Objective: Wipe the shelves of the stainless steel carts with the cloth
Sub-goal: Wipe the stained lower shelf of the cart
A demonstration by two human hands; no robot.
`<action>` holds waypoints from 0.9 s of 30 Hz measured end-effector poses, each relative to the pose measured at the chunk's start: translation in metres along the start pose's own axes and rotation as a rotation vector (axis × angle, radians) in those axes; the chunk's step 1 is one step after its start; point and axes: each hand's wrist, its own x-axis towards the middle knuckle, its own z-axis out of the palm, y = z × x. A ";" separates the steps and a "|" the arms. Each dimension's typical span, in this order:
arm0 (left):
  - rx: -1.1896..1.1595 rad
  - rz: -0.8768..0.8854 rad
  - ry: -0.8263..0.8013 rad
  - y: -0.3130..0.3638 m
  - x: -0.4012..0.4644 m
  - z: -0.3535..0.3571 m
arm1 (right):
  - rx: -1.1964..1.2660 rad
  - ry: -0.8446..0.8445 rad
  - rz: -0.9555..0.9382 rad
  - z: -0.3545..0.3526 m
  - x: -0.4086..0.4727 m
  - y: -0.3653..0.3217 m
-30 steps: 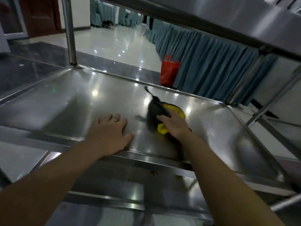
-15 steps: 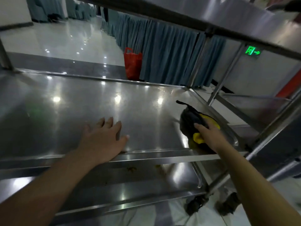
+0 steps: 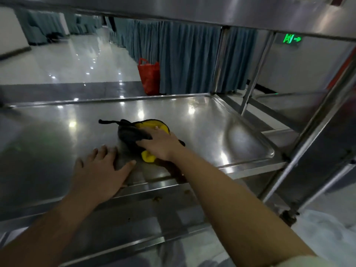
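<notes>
A crumpled black and yellow cloth (image 3: pixel 133 132) lies on the middle shelf (image 3: pixel 221 128) of the stainless steel cart. My right hand (image 3: pixel 161 144) presses down on the cloth, fingers spread over it and curled into the fabric. My left hand (image 3: pixel 100 170) rests flat on the shelf near its front rim, fingers straight, just left of the cloth. Part of the cloth is hidden under my right hand.
The cart's upper shelf (image 3: pixel 212 10) hangs low overhead. A lower shelf (image 3: pixel 134 224) with brown crumbs sits below the front rim. Steel posts (image 3: pixel 256 74) stand at the right. A red bag (image 3: pixel 149 76) stands by blue curtains beyond the cart.
My right hand has slid the cloth from the shelf's right end back toward the middle, close to my left hand. My left hand has stayed pressed on the front of the shelf.
</notes>
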 end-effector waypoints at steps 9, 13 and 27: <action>0.013 0.010 0.037 0.000 -0.003 0.005 | 0.080 0.339 0.470 -0.076 -0.009 0.144; -0.006 0.008 0.037 -0.001 -0.002 0.003 | -0.029 0.320 0.529 -0.066 0.028 0.112; -0.104 -0.018 0.088 -0.004 -0.009 -0.004 | -0.010 0.056 0.011 0.016 0.112 -0.041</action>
